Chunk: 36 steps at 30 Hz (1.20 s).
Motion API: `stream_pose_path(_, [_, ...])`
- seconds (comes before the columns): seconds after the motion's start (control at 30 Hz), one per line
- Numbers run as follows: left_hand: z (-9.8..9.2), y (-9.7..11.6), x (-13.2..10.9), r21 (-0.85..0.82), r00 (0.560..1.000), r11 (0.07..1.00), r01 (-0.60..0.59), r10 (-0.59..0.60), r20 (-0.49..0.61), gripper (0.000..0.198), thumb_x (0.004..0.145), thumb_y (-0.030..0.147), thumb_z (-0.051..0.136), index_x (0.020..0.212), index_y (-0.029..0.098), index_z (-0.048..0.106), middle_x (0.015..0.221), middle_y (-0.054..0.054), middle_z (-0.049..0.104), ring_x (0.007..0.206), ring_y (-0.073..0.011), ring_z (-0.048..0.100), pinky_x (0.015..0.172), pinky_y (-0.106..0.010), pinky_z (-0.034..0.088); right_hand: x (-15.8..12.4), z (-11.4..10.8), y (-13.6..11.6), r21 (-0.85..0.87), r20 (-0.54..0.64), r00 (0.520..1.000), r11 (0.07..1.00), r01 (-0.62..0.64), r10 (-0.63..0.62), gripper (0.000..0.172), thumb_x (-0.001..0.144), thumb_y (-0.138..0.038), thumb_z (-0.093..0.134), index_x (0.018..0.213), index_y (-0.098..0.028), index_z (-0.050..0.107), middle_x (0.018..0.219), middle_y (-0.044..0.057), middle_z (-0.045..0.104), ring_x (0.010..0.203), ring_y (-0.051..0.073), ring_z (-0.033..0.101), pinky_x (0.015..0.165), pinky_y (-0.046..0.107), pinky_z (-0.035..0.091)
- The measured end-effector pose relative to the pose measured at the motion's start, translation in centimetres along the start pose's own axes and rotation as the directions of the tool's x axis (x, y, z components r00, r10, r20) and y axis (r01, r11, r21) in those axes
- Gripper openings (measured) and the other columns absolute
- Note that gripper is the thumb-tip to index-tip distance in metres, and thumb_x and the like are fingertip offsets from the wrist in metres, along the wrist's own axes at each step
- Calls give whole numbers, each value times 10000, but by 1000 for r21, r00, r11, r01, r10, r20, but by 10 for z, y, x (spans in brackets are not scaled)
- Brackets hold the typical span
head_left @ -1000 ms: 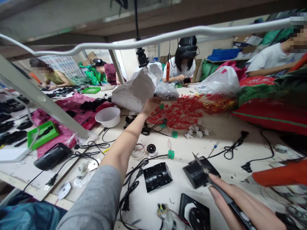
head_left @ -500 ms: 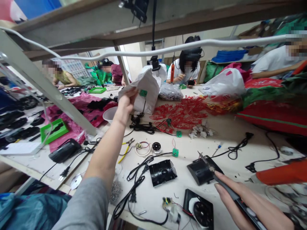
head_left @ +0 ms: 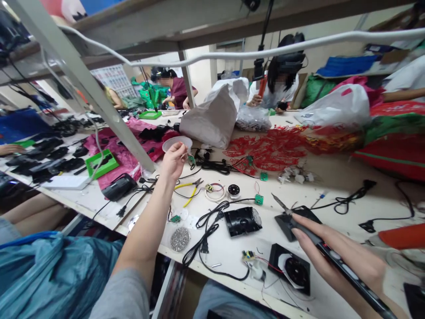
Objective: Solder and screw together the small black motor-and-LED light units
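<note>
My left hand (head_left: 174,161) is closed in a pinch at a small green circuit board (head_left: 191,159), beside a white bowl (head_left: 177,143). A dark cable runs from the board toward a heap of black power cords (head_left: 212,166). My right hand (head_left: 335,248) grips a slim black soldering iron (head_left: 327,250) like a pen, its tapered metal tip pointing up and left. Below that tip lies a black plastic housing (head_left: 286,227). Nearer me is a black square part with a round speaker-like disc (head_left: 295,270), wired to a small yellow-green board (head_left: 248,255).
Yellow-handled cutters (head_left: 191,195), another black housing (head_left: 242,221) and a round pile of metal bits (head_left: 179,239) lie mid-table. Red wires (head_left: 265,148) and a white sack (head_left: 212,117) are behind. A slanting metal post (head_left: 109,119) stands left; a white cable (head_left: 232,55) crosses overhead. Co-workers sit opposite.
My left hand has come down from in front of the white sack to beside the bowl, the green circuit board moving with it. My view has shifted left; the soldering iron stays in my right hand.
</note>
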<state>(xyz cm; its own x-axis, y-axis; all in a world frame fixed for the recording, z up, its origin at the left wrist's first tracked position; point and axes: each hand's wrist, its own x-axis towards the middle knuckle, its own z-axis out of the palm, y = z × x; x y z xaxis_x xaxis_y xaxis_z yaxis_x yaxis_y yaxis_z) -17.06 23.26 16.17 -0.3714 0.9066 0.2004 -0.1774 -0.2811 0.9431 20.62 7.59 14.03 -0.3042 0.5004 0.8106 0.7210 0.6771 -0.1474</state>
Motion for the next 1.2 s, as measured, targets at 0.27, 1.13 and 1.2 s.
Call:
stream_pose_path(0.27, [-9,-8,-37,369,956,926,-78,-36,291,95,808,271,697,816,204,630,651,49,606,481,-81,529,533,-223,476,19,28,2,127,50,999,992,10,-16,151,937,-198,653,1082,-206,695,941,29,775,743,154,744,760,231,609])
stream_pose_path(1.13, [39,-103,-73,821,788,525,-226,-396,471,187,822,191,618,906,160,782,865,-50,779,789,-172,700,751,-242,514,6,121,-5,314,275,957,949,0,-91,226,944,-155,620,1167,-164,652,1023,75,765,857,163,751,825,249,623])
stream_pose_path(1.2, [40,-105,-72,817,782,522,-247,-391,486,179,817,195,619,883,167,783,873,-53,779,809,-182,701,767,-252,516,5,125,-5,308,293,952,951,-10,-85,244,947,-158,617,1190,-168,642,1038,74,762,865,161,749,829,253,620])
